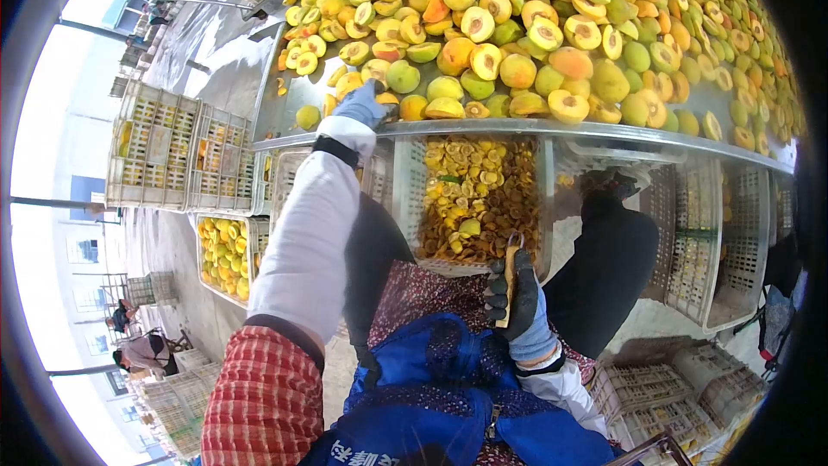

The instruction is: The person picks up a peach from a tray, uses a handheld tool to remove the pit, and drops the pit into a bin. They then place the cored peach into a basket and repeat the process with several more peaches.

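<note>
My left hand, in a blue-grey glove, reaches over the near rim of a metal table and touches the fruit at the pile's edge. Its fingertips are partly hidden, so a grip cannot be made out. Many whole and halved yellow-green fruits cover the table. Low in front of my body, my right hand, in a blue glove with dark fingers, is closed round a slim tan tool with a looped tip. That tool is just past the near edge of a crate holding pits and fruit scraps.
Stacked crates and a crate of yellow fruit stand at the left. More crates are under the table at the right. Dark-clothed legs flank the scrap crate. Two people are far off at the lower left.
</note>
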{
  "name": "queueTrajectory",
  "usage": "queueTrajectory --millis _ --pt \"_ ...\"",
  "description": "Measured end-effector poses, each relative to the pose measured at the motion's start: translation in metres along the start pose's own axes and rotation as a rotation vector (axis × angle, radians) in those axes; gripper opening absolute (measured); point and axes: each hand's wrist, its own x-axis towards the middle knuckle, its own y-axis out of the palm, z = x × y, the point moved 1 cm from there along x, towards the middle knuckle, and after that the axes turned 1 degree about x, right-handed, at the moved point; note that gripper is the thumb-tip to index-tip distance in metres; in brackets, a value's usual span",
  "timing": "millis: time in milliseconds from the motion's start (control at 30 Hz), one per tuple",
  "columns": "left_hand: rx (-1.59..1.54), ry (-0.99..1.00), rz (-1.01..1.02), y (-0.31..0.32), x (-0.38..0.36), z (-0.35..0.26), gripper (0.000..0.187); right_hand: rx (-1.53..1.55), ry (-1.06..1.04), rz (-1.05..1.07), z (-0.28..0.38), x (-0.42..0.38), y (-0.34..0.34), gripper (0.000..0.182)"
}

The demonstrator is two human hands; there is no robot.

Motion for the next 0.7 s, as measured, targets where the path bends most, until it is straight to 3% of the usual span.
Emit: queueTrajectory --millis 33,100,233,300,367,433,467,500,533,567,633,700 --pt "0.005 0.005 0.008 -0.002 0.002 0.007 0.055 0.010 0.000 -0.005 0.002 0.001 0.001 0.037" --pt "-0.311 0.069 0.032 -0.003 0.001 0.014 0.051 -0.080 -0.083 -0.109 0.006 0.001 0.005 0.036" --pt "-0.550 0.078 -0.160 -0.025 -0.052 -0.006 0.040 -0.206 -0.128 -0.168 0.007 0.004 0.014 0.035" --pt "-1.146 0.164 -0.197 -0.022 -0.088 -0.026 0.033 -0.377 -0.290 -0.083 0.005 0.013 0.016 0.034" --pt "-1.253 0.108 0.052 -0.030 -0.140 -0.056 0.029 -0.367 -0.358 -0.078 0.004 0.012 0.031 0.021" --pt "-1.213 0.154 0.287 -0.035 -0.190 -0.087 0.033 -0.476 -0.545 0.032 0.004 0.016 0.040 0.027" --pt "-1.153 0.275 0.299 -0.032 -0.204 -0.094 0.034 -0.465 -0.577 0.049 0.005 0.016 0.047 0.026" --pt "-1.090 0.395 0.309 -0.029 -0.216 -0.102 0.034 -0.466 -0.576 0.041 0.006 0.012 0.055 0.026" --pt "-1.182 0.344 0.206 -0.035 -0.231 -0.114 0.034 -0.432 -0.509 0.037 0.006 0.006 0.063 0.022" --pt "-1.474 0.274 0.181 -0.023 -0.243 -0.120 0.033 -0.399 -0.445 0.037 0.005 0.002 0.067 0.021" --pt "-1.610 0.271 0.048 -0.007 -0.258 -0.130 0.032 -0.403 -0.455 0.066 -0.004 0.002 0.060 0.020" --pt "-1.703 0.226 0.023 0.006 -0.262 -0.121 0.032 -0.397 -0.338 0.041 -0.013 0.001 0.053 0.021"
